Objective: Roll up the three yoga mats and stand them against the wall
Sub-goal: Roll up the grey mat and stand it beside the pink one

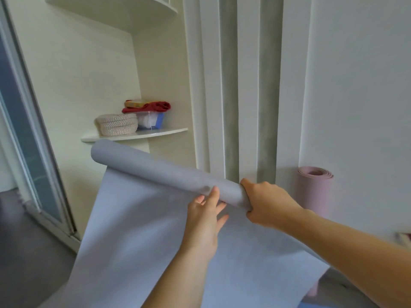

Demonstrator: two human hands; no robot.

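I hold a pale, half-rolled grey-blue yoga mat [155,230] up in front of me. Its rolled part lies as a tube across the upper edge, slanting from upper left down to the right, and the loose sheet hangs from it towards the bottom of the view. My right hand [268,203] is clenched round the right end of the tube, fingers curled over the end and thumb on top. My left hand [203,218] is just beside it, on the sheet right under the tube. Its fingers are straight and spread, the tips pressed against the roll, gripping nothing.

A dusty pink yoga mat [313,192], fully rolled, stands upright on its end against the white wall [360,96] to the right, just behind my right wrist; I can see the spiral of its top end.

Behind the tube's left end a curved white corner shelf [169,131] carries a woven cream rope basket [116,125] and a clear plastic box [151,121] with a folded red cloth [153,106] on top. Two grey-green vertical strips [230,90] run down the wall panelling. At far left is a glazed sliding door [21,121] in a pale frame, with dark grey floor [24,247] at its foot.
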